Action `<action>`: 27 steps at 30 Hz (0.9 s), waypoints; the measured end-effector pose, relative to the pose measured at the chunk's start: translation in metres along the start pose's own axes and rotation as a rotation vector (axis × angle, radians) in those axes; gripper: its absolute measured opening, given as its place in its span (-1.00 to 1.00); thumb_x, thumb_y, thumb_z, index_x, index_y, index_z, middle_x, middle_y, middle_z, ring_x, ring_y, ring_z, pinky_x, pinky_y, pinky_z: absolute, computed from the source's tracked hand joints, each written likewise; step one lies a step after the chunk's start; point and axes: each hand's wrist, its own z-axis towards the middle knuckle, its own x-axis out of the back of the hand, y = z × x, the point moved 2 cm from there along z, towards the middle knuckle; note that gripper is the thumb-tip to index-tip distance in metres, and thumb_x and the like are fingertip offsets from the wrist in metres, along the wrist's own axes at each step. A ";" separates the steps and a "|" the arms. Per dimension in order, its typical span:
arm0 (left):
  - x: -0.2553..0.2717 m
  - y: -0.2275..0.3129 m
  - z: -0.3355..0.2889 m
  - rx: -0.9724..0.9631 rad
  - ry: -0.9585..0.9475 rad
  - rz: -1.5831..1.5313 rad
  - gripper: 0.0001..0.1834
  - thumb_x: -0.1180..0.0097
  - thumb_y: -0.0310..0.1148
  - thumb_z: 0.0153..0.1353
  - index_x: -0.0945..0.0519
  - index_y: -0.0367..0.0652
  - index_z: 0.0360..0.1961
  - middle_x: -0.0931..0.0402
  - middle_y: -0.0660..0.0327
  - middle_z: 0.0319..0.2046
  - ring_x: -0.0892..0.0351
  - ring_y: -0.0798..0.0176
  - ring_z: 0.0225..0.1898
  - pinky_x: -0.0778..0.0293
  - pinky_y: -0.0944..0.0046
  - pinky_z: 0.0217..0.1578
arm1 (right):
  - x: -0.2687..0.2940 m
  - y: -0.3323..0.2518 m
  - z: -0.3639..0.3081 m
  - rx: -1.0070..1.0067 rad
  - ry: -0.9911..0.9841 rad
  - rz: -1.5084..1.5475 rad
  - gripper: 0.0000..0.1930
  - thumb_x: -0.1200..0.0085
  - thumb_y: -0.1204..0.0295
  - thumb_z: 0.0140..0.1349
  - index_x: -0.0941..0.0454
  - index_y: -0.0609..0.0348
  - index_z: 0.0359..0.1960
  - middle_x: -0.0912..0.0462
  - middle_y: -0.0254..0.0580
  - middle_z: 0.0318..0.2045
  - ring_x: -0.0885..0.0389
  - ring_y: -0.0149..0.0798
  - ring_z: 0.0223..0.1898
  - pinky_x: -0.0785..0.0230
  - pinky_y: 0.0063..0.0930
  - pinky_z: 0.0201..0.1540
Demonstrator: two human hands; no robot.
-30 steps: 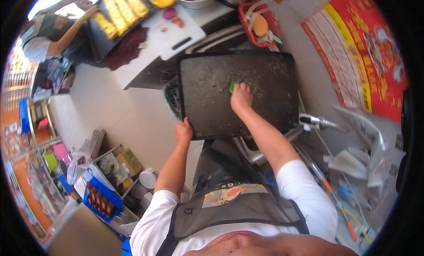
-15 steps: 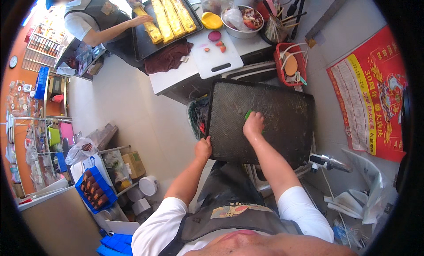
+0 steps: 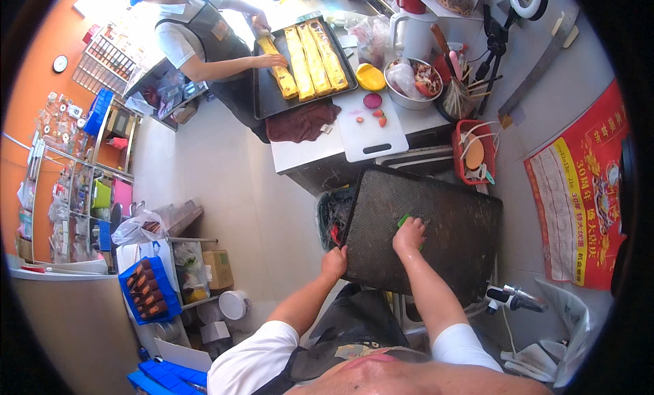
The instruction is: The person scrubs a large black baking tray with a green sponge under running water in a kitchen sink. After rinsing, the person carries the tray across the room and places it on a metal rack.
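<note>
A large black baking tray (image 3: pixel 449 259) with a worn, textured surface lies tilted over the sink in front of me. My left hand (image 3: pixel 334 263) is closed round the tray's left rim near its lower corner. Pressed to the middle of the tray, my right hand (image 3: pixel 409 236) is closed on a green scrubbing pad (image 3: pixel 402 221), which shows only at the edges of the fingers. Whitish scratches and smears mark the tray's surface around that hand.
Beyond the tray, a counter holds a white cutting board (image 3: pixel 375 132) with strawberry pieces, a steel bowl (image 3: pixel 413 102) and a red basket (image 3: pixel 475 149). A co-worker (image 3: pixel 197 40) handles long yellow cake strips on another tray (image 3: pixel 272 107). A faucet (image 3: pixel 514 298) stands right; a bin (image 3: pixel 330 214) sits left.
The view has tipped up and left, so everything appears lower and farther right. My right hand still presses the pad on the tray; my left hand keeps its hold on the rim.
</note>
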 end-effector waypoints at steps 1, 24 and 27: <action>0.001 0.002 0.000 0.009 -0.018 -0.009 -0.43 0.11 0.05 0.39 -0.58 -0.32 -0.41 -0.57 -0.30 -0.38 -0.57 -0.40 -0.26 -0.46 -0.24 -0.22 | 0.003 -0.001 0.003 -0.008 0.006 0.035 -0.71 0.24 0.40 0.41 -0.42 0.23 0.05 -0.34 0.00 0.14 -0.28 0.10 0.22 -0.29 0.21 0.14; -0.008 0.000 0.004 -0.019 0.046 -0.040 -0.44 0.04 -0.02 0.38 -0.56 -0.39 -0.48 -0.54 -0.35 -0.44 -0.56 -0.43 -0.33 -0.45 -0.25 -0.32 | 0.040 0.032 0.051 -0.217 0.039 0.140 -0.70 0.07 0.46 0.33 -0.40 0.24 0.07 -0.35 0.02 0.15 -0.33 0.11 0.18 -0.35 0.15 0.12; -0.008 -0.002 0.005 -0.047 0.063 -0.014 -0.46 0.04 -0.02 0.37 -0.56 -0.36 -0.48 -0.55 -0.32 -0.47 -0.56 -0.41 -0.35 -0.45 -0.25 -0.31 | 0.029 0.012 0.028 -0.108 -0.006 0.048 -0.68 0.06 0.44 0.31 -0.41 0.24 0.08 -0.35 0.03 0.15 -0.32 0.12 0.19 -0.34 0.17 0.12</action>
